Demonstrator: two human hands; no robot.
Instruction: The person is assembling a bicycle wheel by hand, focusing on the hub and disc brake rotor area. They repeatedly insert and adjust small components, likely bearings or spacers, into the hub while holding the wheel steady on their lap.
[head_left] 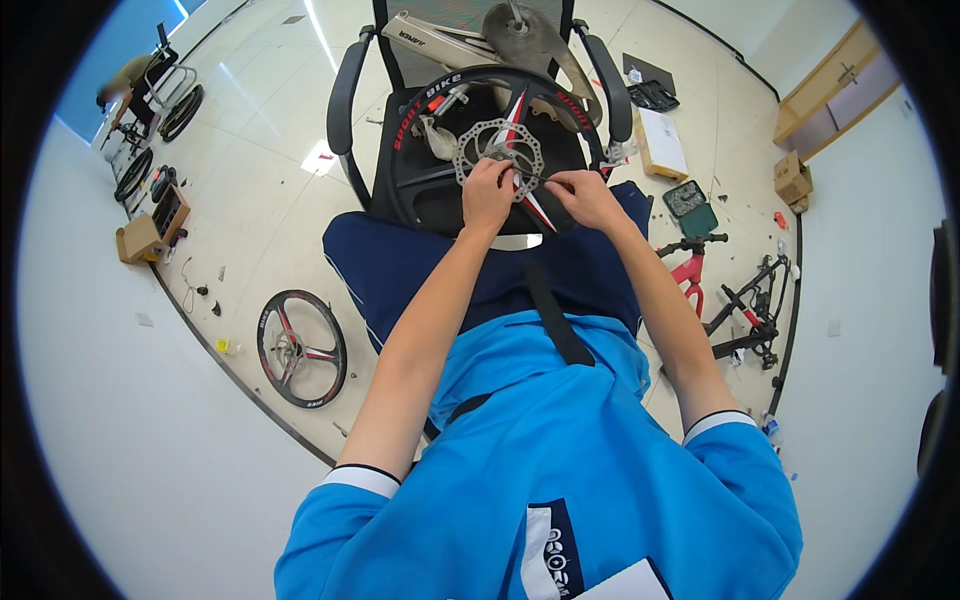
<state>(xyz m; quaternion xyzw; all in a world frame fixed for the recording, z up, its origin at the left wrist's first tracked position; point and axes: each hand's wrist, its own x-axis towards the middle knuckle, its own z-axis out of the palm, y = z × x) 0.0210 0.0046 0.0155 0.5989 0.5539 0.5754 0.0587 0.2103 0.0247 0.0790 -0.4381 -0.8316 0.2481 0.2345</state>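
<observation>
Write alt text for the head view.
Both hands work at a silver brake disc on a black bike wheel lying on an office chair; left hand and right hand pinch near the hub. Another wheel lies on the floor.

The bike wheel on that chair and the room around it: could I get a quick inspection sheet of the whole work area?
Surface: black office chair seat carries the work.
Job's things: black bike wheel lies flat on the seat, silver brake disc at its hub.
Clutter: second wheel on the floor, cardboard boxes, red bike frame.
Hands: left hand and right hand both at the disc; grip unclear.
Cables: thin cord on the floor.
Surroundings: pale tiled floor, white wall.
</observation>
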